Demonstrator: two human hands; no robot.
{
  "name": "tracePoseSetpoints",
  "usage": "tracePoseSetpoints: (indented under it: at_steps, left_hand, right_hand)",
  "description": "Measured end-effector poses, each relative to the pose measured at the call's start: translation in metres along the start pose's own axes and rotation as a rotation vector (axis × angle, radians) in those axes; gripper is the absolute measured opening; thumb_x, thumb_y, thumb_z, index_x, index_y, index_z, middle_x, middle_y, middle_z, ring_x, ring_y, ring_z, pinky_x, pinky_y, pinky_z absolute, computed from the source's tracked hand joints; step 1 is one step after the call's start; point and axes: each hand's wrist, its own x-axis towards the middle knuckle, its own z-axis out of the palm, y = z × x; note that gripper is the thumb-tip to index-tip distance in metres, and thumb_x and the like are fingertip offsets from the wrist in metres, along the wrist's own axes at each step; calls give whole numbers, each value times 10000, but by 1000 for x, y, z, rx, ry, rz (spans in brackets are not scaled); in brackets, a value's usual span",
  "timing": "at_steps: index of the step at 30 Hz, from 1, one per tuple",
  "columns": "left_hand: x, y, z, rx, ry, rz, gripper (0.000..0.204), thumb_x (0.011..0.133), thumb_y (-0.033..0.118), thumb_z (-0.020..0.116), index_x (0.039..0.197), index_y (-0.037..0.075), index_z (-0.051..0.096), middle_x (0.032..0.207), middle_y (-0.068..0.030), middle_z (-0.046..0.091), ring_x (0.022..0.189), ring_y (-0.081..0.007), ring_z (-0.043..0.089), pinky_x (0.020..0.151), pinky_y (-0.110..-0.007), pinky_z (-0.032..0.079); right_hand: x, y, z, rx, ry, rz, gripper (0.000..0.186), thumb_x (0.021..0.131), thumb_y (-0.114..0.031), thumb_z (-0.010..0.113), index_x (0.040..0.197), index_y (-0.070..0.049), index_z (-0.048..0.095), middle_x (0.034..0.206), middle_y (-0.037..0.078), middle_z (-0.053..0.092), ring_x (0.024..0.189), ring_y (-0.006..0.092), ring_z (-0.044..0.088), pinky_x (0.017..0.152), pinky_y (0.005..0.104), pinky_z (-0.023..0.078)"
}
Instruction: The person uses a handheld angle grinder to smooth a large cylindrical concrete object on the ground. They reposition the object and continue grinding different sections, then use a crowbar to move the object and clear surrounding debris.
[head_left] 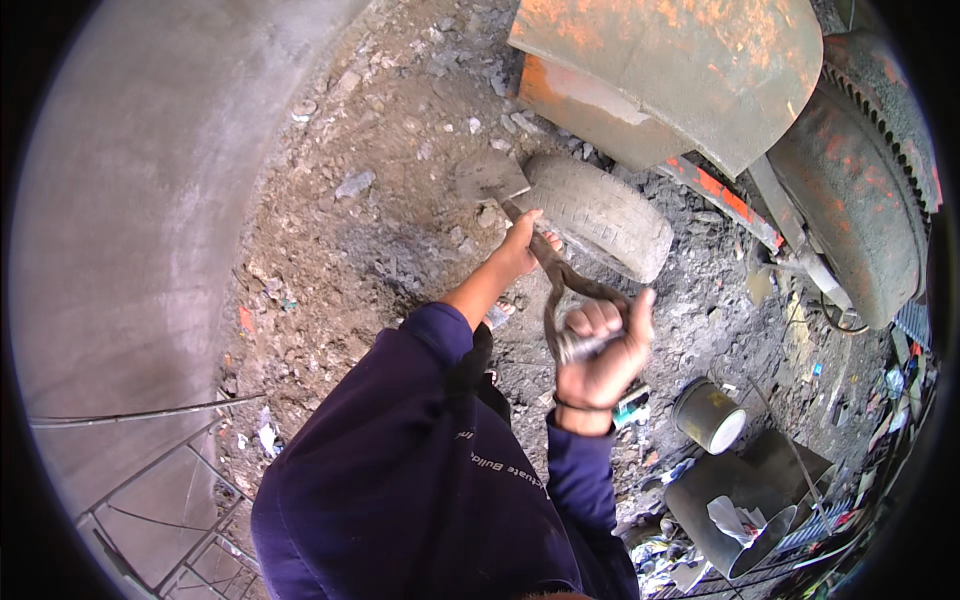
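My left hand (522, 243) is closed around the shaft of a shovel (547, 258), a short way behind its blade. The dusty blade (492, 176) points away from me and lies against the near-left side of a worn tyre (600, 212). At the other end, the shaft forks into a D-shaped handle. My right hand (603, 362) has its fingers curled round the handle's crossbar, with the thumb sticking up; it is slightly blurred. Loose soil and stones (400, 225) surround the blade.
A grey, curved-looking wall (130, 220) rises on the left, with a metal frame (150, 520) at lower left. An orange, mortar-caked machine (660, 70) with a toothed drum (850, 190) fills the upper right. A bucket (700, 410) and a dark, bent sheet container (700, 510) lie at lower right among litter.
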Motion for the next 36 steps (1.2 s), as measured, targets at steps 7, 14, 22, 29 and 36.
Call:
tracePoseSetpoints:
  at_steps: [7, 14, 22, 29, 36]
  left_hand:
    - [-31, -20, -16, -191, -355, 108, 213, 941, 157, 701, 1048, 73, 538, 858, -82, 562, 790, -224, 603, 686, -366, 578]
    - [-34, -28, -18, -176, -272, 90, 109, 940, 75, 628, 932, 61, 521, 806, -79, 549, 671, -212, 563, 610, -347, 542]
    - [28, 39, 2, 99, -79, 28, 60, 902, 98, 545, 908, 39, 548, 793, -106, 594, 690, -277, 626, 688, -428, 603]
    - [55, 38, 10, 107, -65, 33, 53, 890, 78, 556, 877, 39, 589, 800, -113, 621, 759, -285, 662, 762, -414, 604]
    - [41, 52, 29, 58, -67, 69, 89, 879, 59, 531, 949, 31, 579, 864, -128, 628, 772, -299, 671, 744, -426, 616]
  right_hand:
    - [6, 19, -14, -73, 244, 126, 378, 1055, -336, 623, 755, -137, 508, 612, -26, 474, 553, 137, 478, 606, 349, 466]
    - [-37, 14, -12, 10, -247, 241, 333, 1056, -286, 580, 764, -143, 510, 609, -47, 418, 567, 128, 435, 668, 373, 425]
    - [36, 43, -22, 124, -79, 120, 447, 1063, -374, 573, 706, -127, 468, 597, -5, 420, 541, 163, 448, 542, 355, 446]
    - [59, 39, -26, 152, -97, 79, 469, 1068, -436, 579, 728, -137, 457, 603, 4, 446, 534, 177, 468, 514, 344, 486]
    - [73, 40, -1, 131, -63, 48, 479, 1054, -445, 619, 726, -141, 446, 587, 0, 447, 511, 175, 456, 500, 356, 481]
